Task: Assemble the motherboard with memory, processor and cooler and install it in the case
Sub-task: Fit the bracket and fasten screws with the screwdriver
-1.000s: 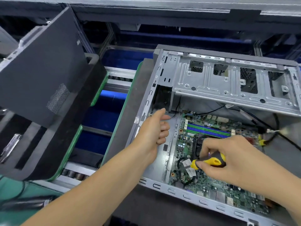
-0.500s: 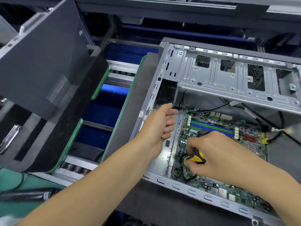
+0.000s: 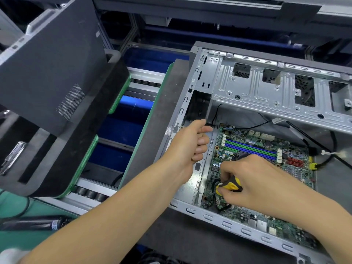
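Left hand [image 3: 190,147], fingers curled and empty, rests on the grey steel case [image 3: 247,88] edge at centre frame. Right hand [image 3: 253,181] grips a yellow-and-black screwdriver [image 3: 229,186] over the green motherboard [image 3: 257,149]. A slipped tip could gouge the board.

Roller conveyor line [image 3: 91,194] with metal rails, dark rollers visible near edge, blue below between rails. Two green-rimmed dark pallets on rollers: left pallet [image 3: 82,168] carrying dark grey case panel [image 3: 47,73], tilted upright; right pallet [image 3: 150,130] carrying open computer case [image 3: 209,213], lying on side, motherboard [image 3: 266,149] inside. Gap between pallets. Green mat [image 3: 13,239] at near left, beside conveyor rail; black cylindrical tool [image 3: 32,222] lying on it, black cable [image 3: 24,208] looping next to it.
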